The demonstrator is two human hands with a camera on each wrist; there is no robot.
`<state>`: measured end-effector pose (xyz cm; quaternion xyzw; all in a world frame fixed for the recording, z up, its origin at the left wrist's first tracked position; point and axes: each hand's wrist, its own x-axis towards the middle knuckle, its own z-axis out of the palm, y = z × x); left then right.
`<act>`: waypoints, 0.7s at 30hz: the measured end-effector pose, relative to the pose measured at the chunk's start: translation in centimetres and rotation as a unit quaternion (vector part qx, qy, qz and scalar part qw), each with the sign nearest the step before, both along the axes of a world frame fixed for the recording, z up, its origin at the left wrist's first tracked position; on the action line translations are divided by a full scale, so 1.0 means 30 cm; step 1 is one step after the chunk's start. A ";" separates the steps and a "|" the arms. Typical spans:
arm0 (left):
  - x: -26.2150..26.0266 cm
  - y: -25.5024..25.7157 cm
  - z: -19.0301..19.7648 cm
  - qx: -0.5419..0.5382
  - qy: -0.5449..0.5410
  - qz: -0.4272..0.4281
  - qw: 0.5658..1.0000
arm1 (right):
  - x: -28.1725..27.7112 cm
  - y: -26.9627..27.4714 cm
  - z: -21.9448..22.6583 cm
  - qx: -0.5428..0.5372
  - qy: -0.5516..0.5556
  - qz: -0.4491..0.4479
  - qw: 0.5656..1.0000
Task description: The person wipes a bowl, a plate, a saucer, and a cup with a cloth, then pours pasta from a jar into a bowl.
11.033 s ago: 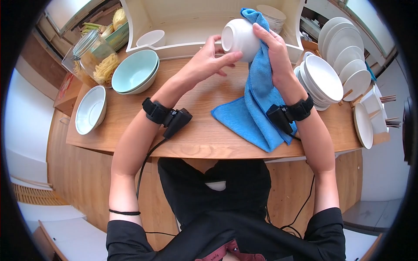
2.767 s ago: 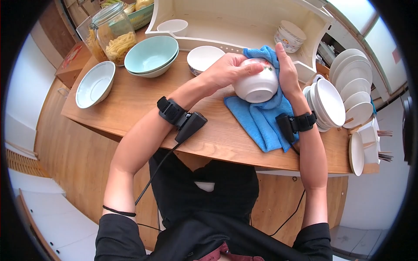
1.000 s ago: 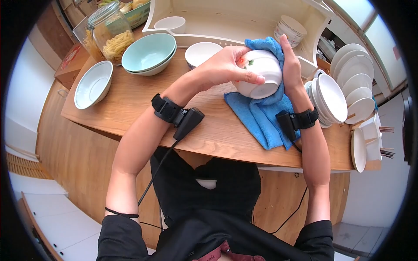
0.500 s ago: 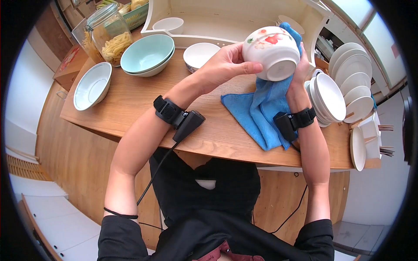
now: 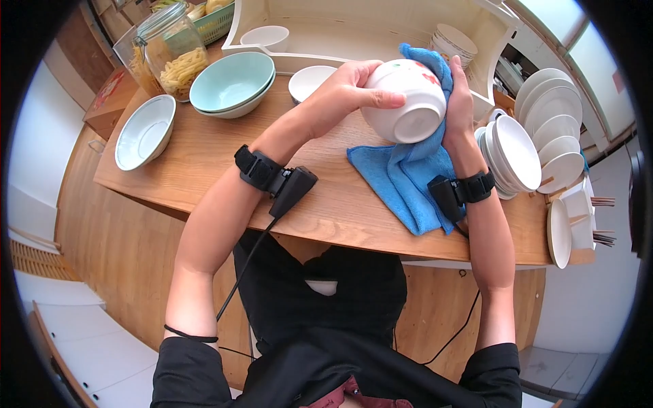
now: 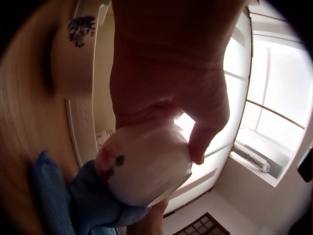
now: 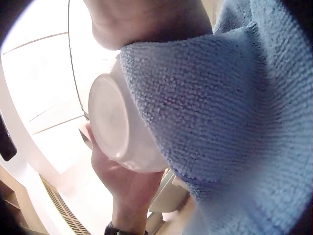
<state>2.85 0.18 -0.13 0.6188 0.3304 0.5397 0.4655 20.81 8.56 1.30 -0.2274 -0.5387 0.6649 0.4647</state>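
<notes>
A white bowl with a red flower pattern (image 5: 403,102) is held up over the table, tilted so its base faces me. My left hand (image 5: 350,88) grips it from the left, thumb on the outer wall near the base; the left wrist view shows the bowl (image 6: 146,161) below that hand. On its other side my right hand (image 5: 460,102) holds a blue cloth (image 5: 408,183) against the bowl, its fingers mostly hidden. The rest of the cloth hangs down onto the table. Close up in the right wrist view, the cloth (image 7: 195,107) covers much of the bowl's wall.
Behind my left hand stands a blue-patterned bowl (image 5: 309,83). Nested pale-green bowls (image 5: 231,81), a lone bowl (image 5: 145,132) and a pasta jar (image 5: 178,68) are at left. A cream shelf unit (image 5: 354,41) stands behind. Stacked bowls (image 5: 513,153) and upright plates (image 5: 552,102) line the right.
Since the oldest frame, a blue-patterned bowl has come to stand on the table. The flowered bowl has turned between my hands, rising half a second ago and coming back down with the cloth.
</notes>
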 end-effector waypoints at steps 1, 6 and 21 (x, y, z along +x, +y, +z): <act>-0.005 0.005 -0.001 -0.008 0.022 -0.005 1.000 | -0.003 -0.005 0.000 0.000 0.000 0.001 1.000; -0.007 0.004 0.001 -0.024 0.074 0.008 0.997 | -0.010 -0.015 -0.001 -0.012 -0.042 -0.023 0.999; 0.031 0.013 -0.023 0.021 0.003 0.025 0.999 | 0.015 0.052 -0.028 0.006 0.103 -0.038 0.994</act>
